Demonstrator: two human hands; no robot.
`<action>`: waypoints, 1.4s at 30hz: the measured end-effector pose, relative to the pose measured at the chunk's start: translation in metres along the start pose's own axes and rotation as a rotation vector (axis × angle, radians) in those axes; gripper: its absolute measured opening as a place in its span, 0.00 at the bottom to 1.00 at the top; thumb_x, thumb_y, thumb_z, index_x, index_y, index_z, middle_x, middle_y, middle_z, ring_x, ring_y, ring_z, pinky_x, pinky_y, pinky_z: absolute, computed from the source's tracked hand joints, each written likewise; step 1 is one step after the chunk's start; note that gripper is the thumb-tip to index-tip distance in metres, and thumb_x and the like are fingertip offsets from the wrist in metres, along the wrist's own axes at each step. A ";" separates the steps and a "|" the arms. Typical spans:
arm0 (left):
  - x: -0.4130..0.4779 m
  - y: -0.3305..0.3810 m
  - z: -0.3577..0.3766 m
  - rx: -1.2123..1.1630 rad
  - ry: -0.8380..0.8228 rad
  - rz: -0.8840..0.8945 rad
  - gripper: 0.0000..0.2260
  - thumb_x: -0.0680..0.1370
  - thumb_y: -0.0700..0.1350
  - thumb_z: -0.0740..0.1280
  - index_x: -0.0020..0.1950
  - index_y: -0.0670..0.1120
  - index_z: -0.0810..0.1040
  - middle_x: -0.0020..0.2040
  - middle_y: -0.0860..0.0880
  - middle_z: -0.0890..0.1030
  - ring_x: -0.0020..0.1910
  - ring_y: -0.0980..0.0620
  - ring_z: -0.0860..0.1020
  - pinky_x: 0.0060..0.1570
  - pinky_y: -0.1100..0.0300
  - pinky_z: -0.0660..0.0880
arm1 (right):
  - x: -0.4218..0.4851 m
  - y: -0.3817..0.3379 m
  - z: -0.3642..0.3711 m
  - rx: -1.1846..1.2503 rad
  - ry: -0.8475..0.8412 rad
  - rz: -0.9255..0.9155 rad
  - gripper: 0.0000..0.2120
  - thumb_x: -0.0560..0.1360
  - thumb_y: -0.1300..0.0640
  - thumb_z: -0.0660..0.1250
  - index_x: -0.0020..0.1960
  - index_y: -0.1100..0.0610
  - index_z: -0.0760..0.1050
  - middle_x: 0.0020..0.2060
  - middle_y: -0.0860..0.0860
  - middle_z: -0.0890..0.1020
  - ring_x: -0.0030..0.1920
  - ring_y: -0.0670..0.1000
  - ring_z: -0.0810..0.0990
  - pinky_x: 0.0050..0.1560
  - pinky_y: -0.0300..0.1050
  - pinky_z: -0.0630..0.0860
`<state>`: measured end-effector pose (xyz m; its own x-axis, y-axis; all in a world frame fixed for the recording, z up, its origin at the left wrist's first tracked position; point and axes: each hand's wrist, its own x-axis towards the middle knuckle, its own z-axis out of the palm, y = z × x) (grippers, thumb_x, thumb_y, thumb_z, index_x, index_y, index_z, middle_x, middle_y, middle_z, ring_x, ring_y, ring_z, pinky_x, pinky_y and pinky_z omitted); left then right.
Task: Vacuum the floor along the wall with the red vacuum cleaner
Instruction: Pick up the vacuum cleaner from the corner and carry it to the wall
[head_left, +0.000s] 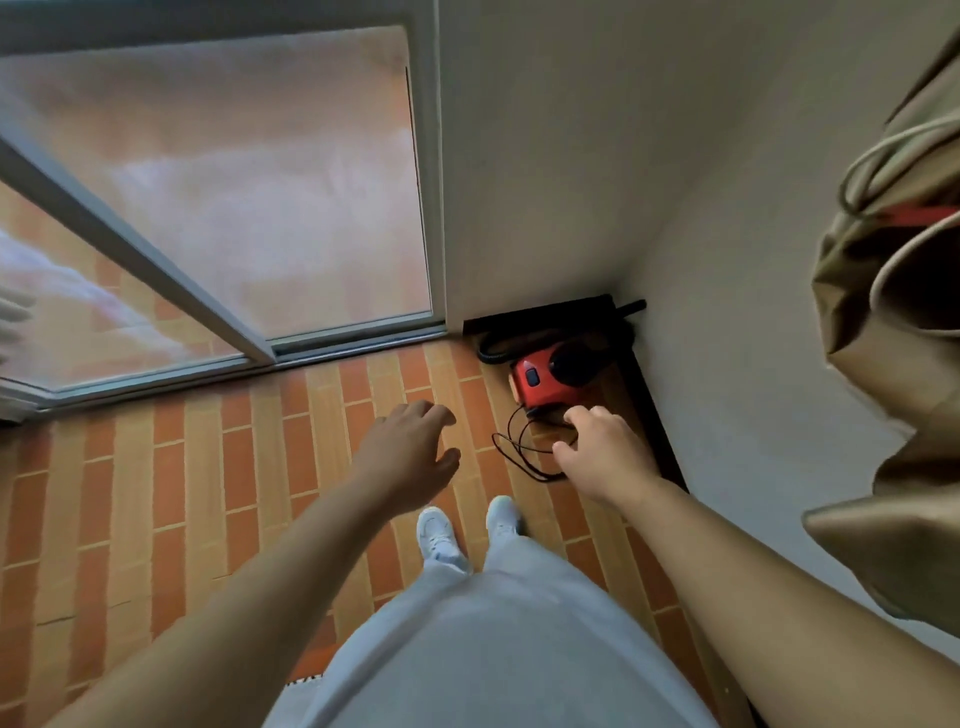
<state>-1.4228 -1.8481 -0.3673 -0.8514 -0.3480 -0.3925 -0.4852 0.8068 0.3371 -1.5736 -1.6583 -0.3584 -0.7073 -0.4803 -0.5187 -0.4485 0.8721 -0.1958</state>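
- Red vacuum cleaner (540, 382) sits on the floor (208, 493) in the wall (727, 364) corner.
- Both hands — left (410, 457), right (605, 452) — held out with fingers loosely spread, holding nothing.

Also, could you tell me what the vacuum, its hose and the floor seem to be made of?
Vacuum: red body looks like moulded plastic, smooth with a slight sheen. Hose: black, probably flexible plastic or rubber, since it curves. Floor: orange and tan strips with pale joints, matte; tile or vinyl, hard to tell.
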 end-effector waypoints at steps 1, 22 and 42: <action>0.008 -0.003 -0.003 -0.003 -0.005 -0.003 0.21 0.81 0.55 0.64 0.73 0.52 0.69 0.71 0.50 0.73 0.67 0.48 0.72 0.65 0.51 0.73 | 0.007 0.001 -0.002 0.009 0.000 0.015 0.18 0.82 0.49 0.62 0.69 0.54 0.72 0.63 0.54 0.76 0.61 0.57 0.75 0.56 0.50 0.76; 0.178 -0.050 -0.079 0.131 -0.118 0.124 0.20 0.79 0.53 0.68 0.71 0.52 0.72 0.69 0.50 0.74 0.68 0.47 0.72 0.63 0.52 0.72 | 0.142 -0.001 -0.012 0.269 -0.038 0.281 0.19 0.78 0.51 0.65 0.67 0.56 0.74 0.62 0.57 0.77 0.62 0.60 0.76 0.55 0.50 0.75; 0.294 -0.090 -0.062 0.372 -0.454 0.617 0.20 0.80 0.51 0.67 0.71 0.51 0.73 0.71 0.49 0.73 0.68 0.48 0.73 0.65 0.50 0.73 | 0.123 -0.098 0.069 0.522 -0.050 0.781 0.15 0.81 0.51 0.62 0.64 0.57 0.73 0.60 0.57 0.77 0.62 0.60 0.75 0.55 0.53 0.73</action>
<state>-1.6414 -2.0524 -0.4597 -0.7410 0.3665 -0.5626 0.2044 0.9213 0.3309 -1.5787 -1.7967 -0.4603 -0.6747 0.2528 -0.6934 0.4533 0.8834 -0.1190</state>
